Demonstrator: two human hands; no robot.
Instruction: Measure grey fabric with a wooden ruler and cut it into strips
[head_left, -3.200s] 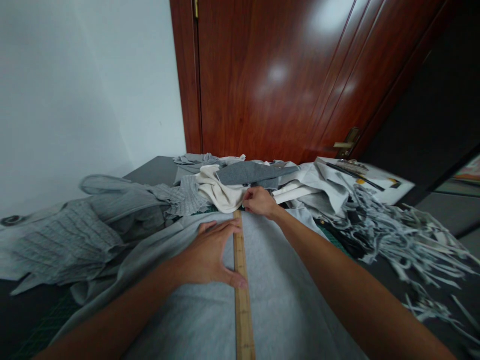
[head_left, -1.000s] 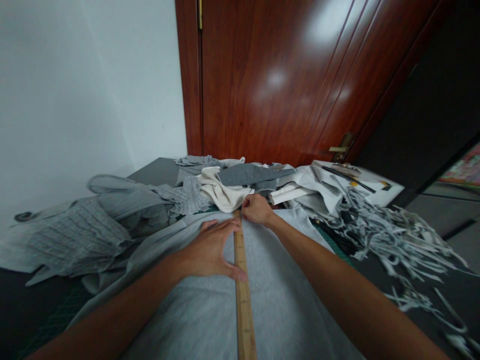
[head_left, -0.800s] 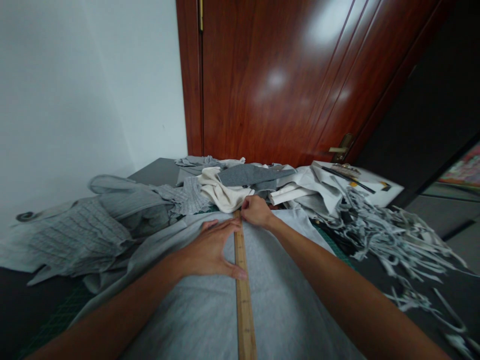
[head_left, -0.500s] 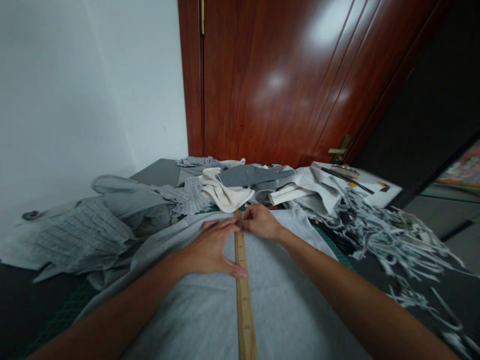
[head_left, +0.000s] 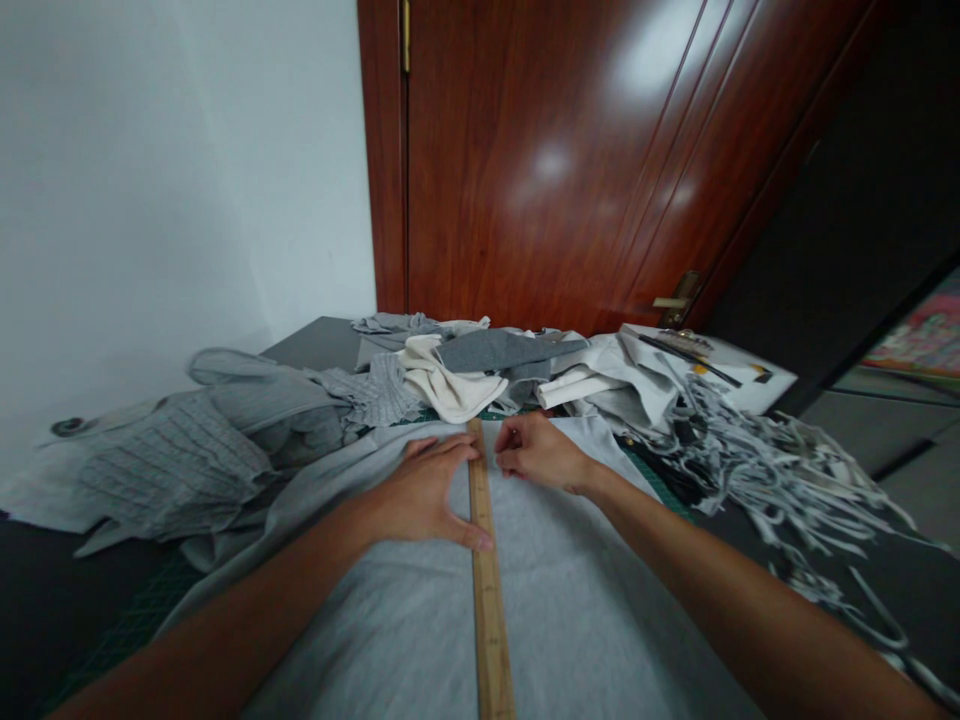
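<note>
Left hand spreads open across the wooden ruler, thumb and fingertips resting on it. Right hand is curled just to the ruler's right, low over the light grey cloth; whether it pinches anything, I cannot tell. The ruler lies lengthwise on the cloth, which covers much of a green mat on a dark surface.

Ribbed grey fabric is heaped at the left, a cream piece lies near the ruler's far end, and cut strips tangle at the right. Beyond stand a pale wall and a glossy red-brown door with a lever handle.

Compared with the earlier frame, the right hand has drawn back from the ruler's far end, while the left hand has kept its place.
</note>
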